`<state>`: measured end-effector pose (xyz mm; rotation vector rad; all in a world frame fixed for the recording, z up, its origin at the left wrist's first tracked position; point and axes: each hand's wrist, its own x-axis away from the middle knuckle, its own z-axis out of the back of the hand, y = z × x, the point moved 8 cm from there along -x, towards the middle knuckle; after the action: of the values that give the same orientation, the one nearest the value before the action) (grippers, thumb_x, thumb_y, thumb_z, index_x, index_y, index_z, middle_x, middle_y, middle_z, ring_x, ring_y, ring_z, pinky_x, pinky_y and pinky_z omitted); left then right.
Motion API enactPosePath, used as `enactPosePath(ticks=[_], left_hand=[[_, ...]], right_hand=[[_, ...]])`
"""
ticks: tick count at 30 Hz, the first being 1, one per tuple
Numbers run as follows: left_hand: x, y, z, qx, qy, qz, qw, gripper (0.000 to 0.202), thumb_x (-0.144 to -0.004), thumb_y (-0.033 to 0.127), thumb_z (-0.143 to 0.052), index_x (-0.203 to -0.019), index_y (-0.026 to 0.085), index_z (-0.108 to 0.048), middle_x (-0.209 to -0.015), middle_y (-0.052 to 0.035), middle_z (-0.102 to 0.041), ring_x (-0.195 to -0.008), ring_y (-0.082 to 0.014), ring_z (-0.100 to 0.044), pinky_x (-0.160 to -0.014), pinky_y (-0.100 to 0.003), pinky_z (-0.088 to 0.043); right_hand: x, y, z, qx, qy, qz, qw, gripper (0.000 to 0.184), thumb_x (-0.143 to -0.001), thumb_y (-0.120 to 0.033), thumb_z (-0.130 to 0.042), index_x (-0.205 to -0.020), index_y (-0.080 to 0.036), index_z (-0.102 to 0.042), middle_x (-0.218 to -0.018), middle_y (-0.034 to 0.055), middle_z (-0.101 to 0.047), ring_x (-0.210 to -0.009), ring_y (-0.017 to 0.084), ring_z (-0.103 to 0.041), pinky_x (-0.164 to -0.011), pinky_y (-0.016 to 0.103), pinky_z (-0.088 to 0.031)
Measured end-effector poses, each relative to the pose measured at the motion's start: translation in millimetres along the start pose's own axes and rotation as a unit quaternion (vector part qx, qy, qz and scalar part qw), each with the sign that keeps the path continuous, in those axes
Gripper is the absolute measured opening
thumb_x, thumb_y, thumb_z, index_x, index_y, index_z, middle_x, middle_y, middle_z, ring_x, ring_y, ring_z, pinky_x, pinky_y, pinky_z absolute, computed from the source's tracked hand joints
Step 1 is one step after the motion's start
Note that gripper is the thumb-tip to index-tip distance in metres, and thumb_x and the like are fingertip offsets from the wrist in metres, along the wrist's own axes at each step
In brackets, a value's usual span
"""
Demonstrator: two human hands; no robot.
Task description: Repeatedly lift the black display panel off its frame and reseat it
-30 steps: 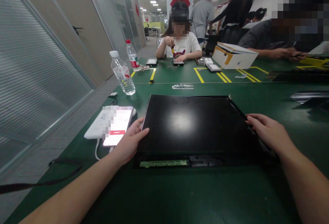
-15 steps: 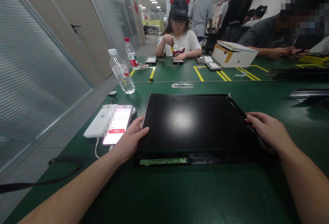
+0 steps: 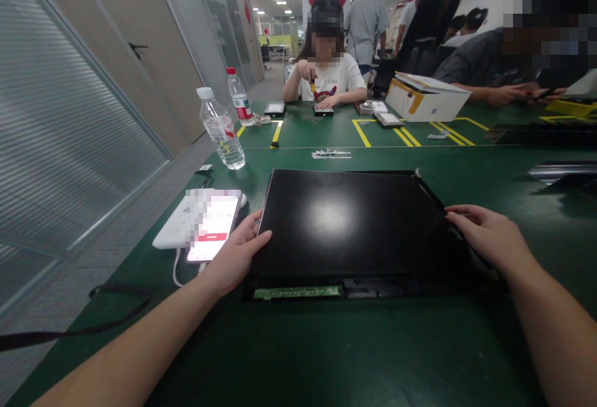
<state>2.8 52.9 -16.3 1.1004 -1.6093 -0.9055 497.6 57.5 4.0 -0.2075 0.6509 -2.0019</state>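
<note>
A flat black display panel (image 3: 345, 226) lies in front of me on the green table, its glossy face up with a bright reflection. Along its near edge shows a strip of green circuit board (image 3: 296, 292). My left hand (image 3: 240, 254) grips the panel's left edge, thumb on top and fingers partly hidden beneath. On the opposite side, my right hand (image 3: 489, 233) holds the right edge, its fingertips pressed against a dark rim. A small light bit (image 3: 416, 173) sticks up at the panel's far right corner.
Left of the panel lie a lit phone (image 3: 214, 226) and a white box-like device (image 3: 175, 220) with a cable. Two water bottles (image 3: 222, 130) stand behind them. A co-worker (image 3: 326, 77) sits opposite, holding a yellow-handled tool over a hard drive. A white box (image 3: 429, 99) stands at the far right.
</note>
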Motion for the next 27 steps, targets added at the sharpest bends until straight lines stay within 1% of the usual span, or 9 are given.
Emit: enactPosePath(ticks=[6, 9, 13, 18, 24, 27], left_hand=[[0.4, 0.3, -0.7, 0.001, 0.0, 0.002, 1.0, 0.074, -0.081, 0.018, -0.086, -0.149, 0.018, -0.057, -0.123, -0.0137, -0.081, -0.116, -0.0345, -0.076, -0.094, -0.04, -0.065], [-0.2, -0.1, -0.9, 0.003, -0.002, 0.002, 1.0, 0.077, -0.081, 0.018, -0.086, -0.151, 0.018, -0.055, -0.123, -0.0143, -0.081, -0.116, -0.0345, -0.076, -0.094, -0.04, -0.065], [-0.6, -0.4, -1.2, -0.002, -0.002, 0.008, 1.0, 0.079, -0.081, 0.018, -0.086, -0.153, 0.017, -0.053, -0.123, -0.0144, -0.081, -0.117, -0.0346, -0.076, -0.095, -0.041, -0.064], [-0.8, 0.2, -1.7, -0.003, 0.001, 0.004, 1.0, 0.077, -0.081, 0.018, -0.085, -0.151, 0.016, -0.054, -0.125, -0.0151, -0.08, -0.118, -0.0345, -0.076, -0.095, -0.04, -0.064], [-2.3, -1.7, 0.0, -0.003, -0.005, 0.0, 1.0, 0.076, -0.082, 0.019, -0.086, -0.151, 0.019, -0.056, -0.125, -0.0142, -0.08, -0.117, -0.0347, -0.076, -0.095, -0.042, -0.064], [-2.5, -1.8, 0.1, 0.002, -0.012, 0.003, 1.0, 0.075, -0.082, 0.018, -0.086, -0.151, 0.02, -0.057, -0.127, -0.0141, -0.079, -0.117, -0.0348, -0.076, -0.095, -0.042, -0.064]], right_hand=[[-0.4, 1.0, -1.4, 0.007, -0.01, -0.009, 1.0, 0.045, -0.07, -0.057, -0.057, -0.093, -0.027, -0.082, -0.09, 0.0082, -0.08, -0.086, 0.032, -0.071, -0.075, 0.04, -0.05], [-0.5, 1.1, -1.5, 0.005, -0.009, -0.004, 1.0, 0.043, -0.071, -0.056, -0.058, -0.092, -0.027, -0.082, -0.089, 0.0081, -0.08, -0.086, 0.031, -0.071, -0.075, 0.04, -0.05], [0.2, 1.6, -0.5, 0.004, -0.009, -0.014, 1.0, 0.044, -0.069, -0.056, -0.058, -0.093, -0.027, -0.082, -0.092, 0.0076, -0.08, -0.087, 0.031, -0.071, -0.077, 0.041, -0.051], [1.2, -0.8, 0.9, 0.01, -0.013, -0.016, 1.0, 0.044, -0.069, -0.056, -0.057, -0.092, -0.027, -0.082, -0.091, 0.0079, -0.08, -0.088, 0.031, -0.071, -0.08, 0.041, -0.051], [0.8, -2.9, 2.0, 0.022, 0.0, 0.006, 1.0, 0.04, -0.072, -0.055, -0.056, -0.086, -0.028, -0.082, -0.09, 0.0084, -0.08, -0.085, 0.031, -0.071, -0.074, 0.04, -0.05], [1.0, -3.0, 2.4, 0.027, 0.0, 0.006, 1.0, 0.039, -0.072, -0.056, -0.057, -0.084, -0.028, -0.082, -0.088, 0.0083, -0.079, -0.084, 0.031, -0.07, -0.072, 0.039, -0.05]])
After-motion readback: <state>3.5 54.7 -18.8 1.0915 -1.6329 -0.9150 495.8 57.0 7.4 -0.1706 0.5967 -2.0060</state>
